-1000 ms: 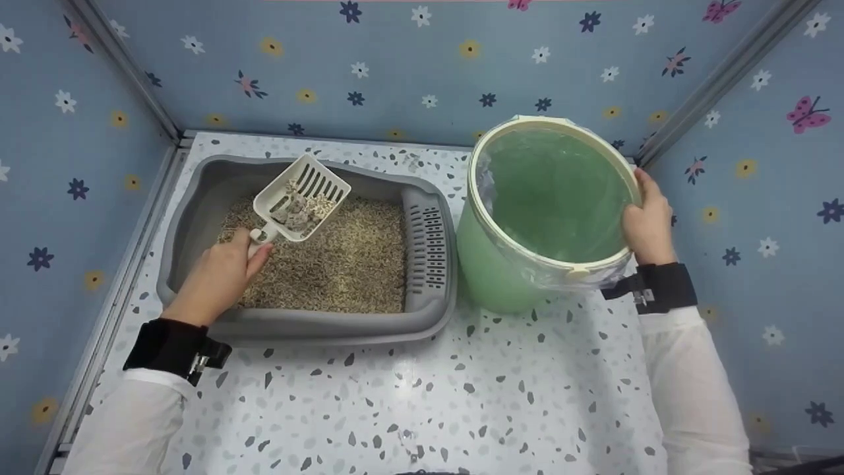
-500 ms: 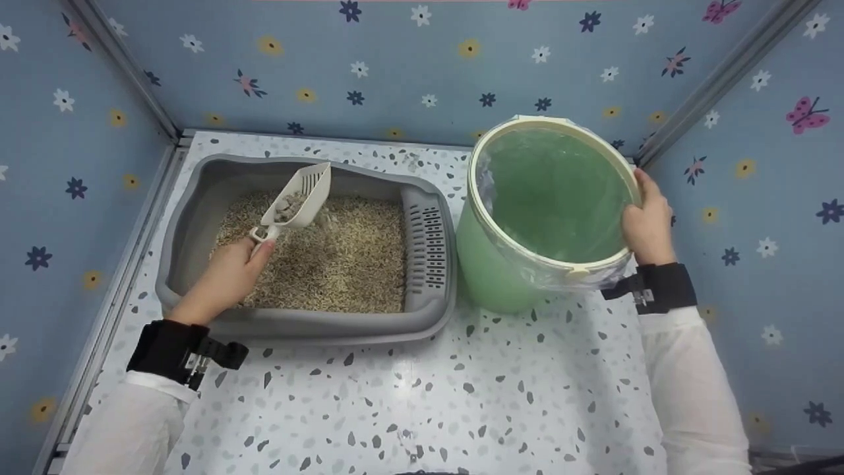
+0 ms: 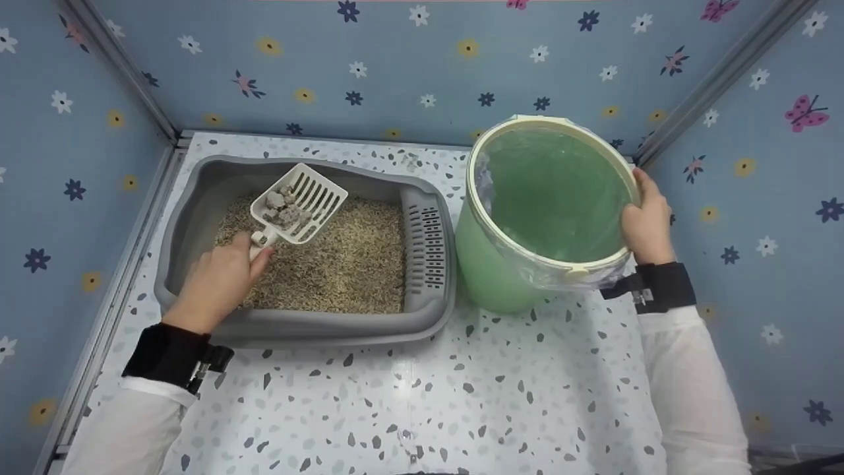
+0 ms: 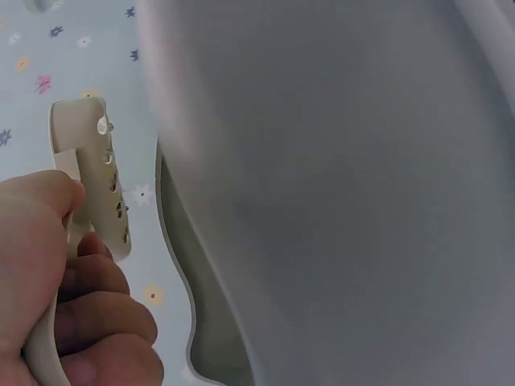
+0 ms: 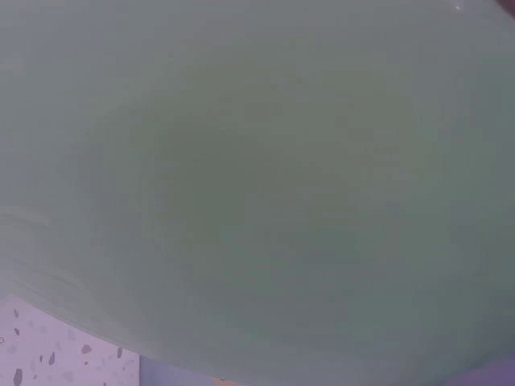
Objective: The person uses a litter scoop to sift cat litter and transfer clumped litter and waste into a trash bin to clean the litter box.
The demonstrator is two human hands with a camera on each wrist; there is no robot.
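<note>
My left hand (image 3: pixel 221 280) grips the handle of a white slotted scoop (image 3: pixel 316 198) above the grey litter tray (image 3: pixel 330 323). Greyish clumps (image 3: pixel 287 210) lie in the scoop near its handle end. Brown granular litter (image 3: pixel 343 264) covers much of the tray floor. In the left wrist view the fingers (image 4: pixel 105 314) curl round the handle, with the scoop (image 4: pixel 88 145) beyond them. My right hand (image 3: pixel 649 221) holds the right rim of a green bin (image 3: pixel 494 270), which leans and is lined with a clear bag (image 3: pixel 580 280). Bin wall (image 5: pixel 257 193) fills most of the right wrist view.
Tray and bin stand side by side on a white speckled tabletop (image 3: pixel 409 396). Blue flowered panels (image 3: pixel 395 72) rise behind and on both sides, with metal framing (image 3: pixel 125 72) at the left corner.
The scoop tilted onto its side, then came back level. Loose fine litter has dropped from it into the tray, and the clumps have shifted towards the handle. The right hand and bin stayed put.
</note>
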